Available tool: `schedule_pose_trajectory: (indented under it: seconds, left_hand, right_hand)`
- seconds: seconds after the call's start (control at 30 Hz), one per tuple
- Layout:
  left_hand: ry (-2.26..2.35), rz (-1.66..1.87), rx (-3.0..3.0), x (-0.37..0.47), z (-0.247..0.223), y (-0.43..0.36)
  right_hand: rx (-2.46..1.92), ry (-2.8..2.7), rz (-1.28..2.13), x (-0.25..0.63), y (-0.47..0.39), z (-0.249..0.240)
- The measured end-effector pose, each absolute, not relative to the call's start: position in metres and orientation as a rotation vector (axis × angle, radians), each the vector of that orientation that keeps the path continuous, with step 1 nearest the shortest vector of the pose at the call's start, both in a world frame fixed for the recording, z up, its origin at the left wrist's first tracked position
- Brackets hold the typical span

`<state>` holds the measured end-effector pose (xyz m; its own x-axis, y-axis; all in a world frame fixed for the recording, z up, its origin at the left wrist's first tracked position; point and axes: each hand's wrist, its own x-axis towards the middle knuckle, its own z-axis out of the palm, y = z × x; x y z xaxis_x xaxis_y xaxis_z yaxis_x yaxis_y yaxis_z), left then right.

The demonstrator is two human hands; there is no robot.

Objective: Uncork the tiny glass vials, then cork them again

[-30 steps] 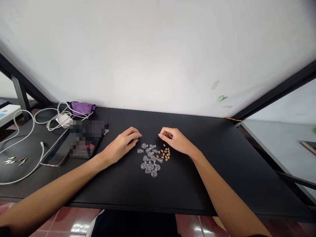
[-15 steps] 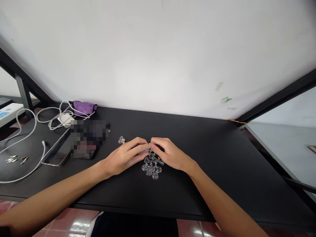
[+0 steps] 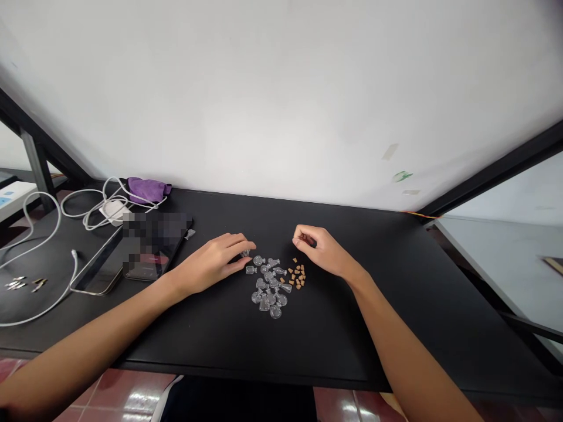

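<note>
Several tiny clear glass bottles point(image 3: 269, 284) of different shapes lie in a loose pile in the middle of the black table. Just right of them is a small cluster of tan corks point(image 3: 301, 275). My left hand point(image 3: 217, 261) is at the pile's upper left, its fingers curled round a tiny glass bottle point(image 3: 245, 253) that shows under the fingertips. Above the corks, my right hand point(image 3: 324, 249) hovers with thumb and fingers pinched together; whatever may be between them is too small or hidden to name.
On the left lie two phones point(image 3: 99, 264), a white cable point(image 3: 61, 217), a white charger point(image 3: 113, 211) and a purple pouch point(image 3: 148, 190). Small metal pieces point(image 3: 16, 283) rest farther left. A white wall point(image 3: 281, 105) rises behind the table point(image 3: 396, 328).
My hands were together over the pile and have moved apart, the right one up and to the right. The corks and the upper bottles, hidden before, now show.
</note>
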<state>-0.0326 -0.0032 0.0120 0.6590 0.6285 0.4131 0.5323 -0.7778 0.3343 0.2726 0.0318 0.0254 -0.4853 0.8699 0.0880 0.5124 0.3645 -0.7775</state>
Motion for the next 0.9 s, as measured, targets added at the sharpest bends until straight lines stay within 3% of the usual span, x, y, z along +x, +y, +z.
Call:
schedule_pose_trajectory:
  seconds: [0.5, 0.9]
  left_hand:
    - [0.933, 0.521, 2.403, -0.03, 0.022, -0.006]
    - [0.896, 0.652, 2.257, -0.035, 0.023, 0.0]
  right_hand:
    - [-1.213, -2.181, 1.032, 0.276, 0.038, 0.013]
    - [-1.195, -2.249, 1.093, 0.276, 0.036, 0.017]
